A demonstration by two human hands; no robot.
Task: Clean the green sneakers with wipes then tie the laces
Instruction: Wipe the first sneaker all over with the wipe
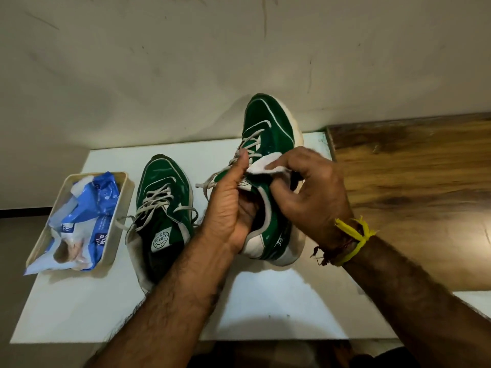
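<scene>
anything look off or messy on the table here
Mostly tidy. Both sneakers' laces are untied: those of the sneaker on the table trail loose over its sides. The blue wipes pack lies crumpled in the tray, one corner hanging over its near rim.

Looks like a plain room in a home — scuffed, marked cream wall (186, 62), small white table (265, 301), wood-grain surface (411, 168) alongside.

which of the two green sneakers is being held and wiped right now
The right-hand sneaker: the left hand grips its collar and the right hand presses a white wipe on it. The other sneaker sits untouched beside the tray.
</scene>
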